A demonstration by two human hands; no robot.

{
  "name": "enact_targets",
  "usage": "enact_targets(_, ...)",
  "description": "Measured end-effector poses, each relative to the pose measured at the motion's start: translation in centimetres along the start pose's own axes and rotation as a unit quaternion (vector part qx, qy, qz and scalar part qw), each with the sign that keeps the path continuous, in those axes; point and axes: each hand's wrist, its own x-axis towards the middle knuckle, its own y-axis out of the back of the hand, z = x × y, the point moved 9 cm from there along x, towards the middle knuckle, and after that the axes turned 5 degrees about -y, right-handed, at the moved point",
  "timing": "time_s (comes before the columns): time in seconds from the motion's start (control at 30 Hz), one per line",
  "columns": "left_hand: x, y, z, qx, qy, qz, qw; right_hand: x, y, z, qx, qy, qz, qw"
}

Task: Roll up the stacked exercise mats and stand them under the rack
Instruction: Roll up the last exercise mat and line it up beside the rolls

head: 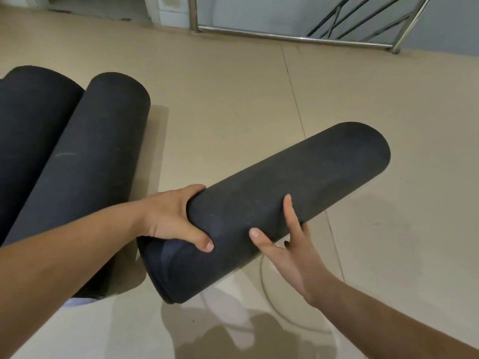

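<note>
Both forearms reach in from the bottom edge toward a rolled black mat (261,211) held off the beige tiled floor (233,86), slanting from lower left to upper right. On its near end, the left hand (168,216) is wrapped around the roll, thumb pressed on the front face and fingers curled over the top. Further along, the right hand (290,244) supports it from the underside with fingers spread wide, thumb and one finger lying flat against the surface rather than closed around it. To the left, two more rolled mats (85,156) lie side by side, touching each other, well apart from the far end of the held one. At the top of the view, a metal railing (285,37) runs along the floor's edge.
</note>
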Motion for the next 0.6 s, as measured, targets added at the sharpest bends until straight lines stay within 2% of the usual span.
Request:
enact_targets(0.07, -0.3, -0.3, -0.1, -0.019, 0.011, 0.016, 1.0, 0.7, -0.9, 0.1, 0.057, 0.003, -0.007, 0.998)
enact_targets(0.17, -1.6, -1.4, -0.2, -0.064, 0.034, 0.047, 0.996, 2.3, -0.4, -0.5, 0.031, 0.038, -0.017, 0.999)
enact_targets(0.23, -2.9, -2.5, -0.6, -0.108, 0.06, 0.078, 0.989, 3.7, 0.1, -1.5, 0.005, 0.061, -0.051, 0.997)
enact_targets(0.33, -4.4, -4.3, -2.1, -0.213, 0.116, 0.116, 0.963, 5.3, 0.0, -4.6, -0.041, 0.082, -0.111, 0.99)
enact_targets(0.43, -5.3, -4.9, -3.7, -0.33, 0.149, 0.137, 0.922, 5.8, -1.3, -6.3, -0.074, 0.085, -0.088, 0.99)
enact_targets(0.5, -5.7, -5.1, -4.4, -0.382, 0.146, 0.126, 0.904, 4.8, -2.7, -5.3, -0.036, 0.052, -0.063, 0.996)
enact_targets(0.6, -5.9, -5.0, -4.7, -0.391, 0.134, 0.102, 0.905, 3.1, -5.2, -2.5, 0.097, 0.004, -0.106, 0.99)
